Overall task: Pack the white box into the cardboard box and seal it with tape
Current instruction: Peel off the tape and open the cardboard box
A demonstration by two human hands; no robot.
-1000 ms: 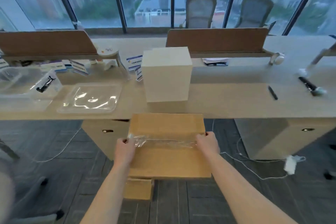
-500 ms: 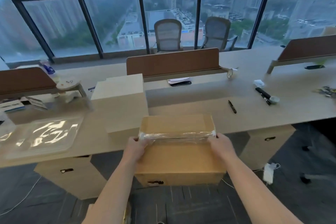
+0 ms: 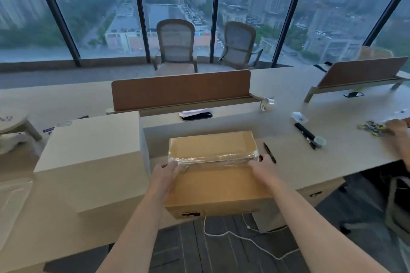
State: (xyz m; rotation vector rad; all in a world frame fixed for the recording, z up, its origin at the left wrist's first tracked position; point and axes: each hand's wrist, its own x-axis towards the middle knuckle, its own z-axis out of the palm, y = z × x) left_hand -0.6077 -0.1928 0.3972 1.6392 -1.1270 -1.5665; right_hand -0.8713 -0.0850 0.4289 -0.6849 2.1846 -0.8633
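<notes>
Left hand: our left hand (image 3: 166,175) grips the left side of the cardboard box (image 3: 213,186), fingers curled up onto its top where the tape ends.
Right hand: our right hand (image 3: 264,170) grips the opposite side the same way, fingers curled over the other end of the tape.
Cardboard box: held between our two hands, flaps closed. Its far end is over the worktop (image 3: 332,162) and its near end hangs out over the floor. We cannot tell whether it rests on the edge.
Clear tape (image 3: 210,159): a wrinkled strip running across the top of the cardboard box from hand to hand.
White box (image 3: 93,155): standing on the worktop just left of our left hand, outside the cardboard box and larger than it.
Pen (image 3: 269,152): lying on the worktop just beyond our right hand.
Black marker (image 3: 305,132): farther right of our right hand, on the worktop.
Phone (image 3: 196,116): beyond both hands, on paper below the brown divider panel (image 3: 180,90).
Another person's hand (image 3: 397,126): at the far right edge, on small parts that are too blurred to name.
</notes>
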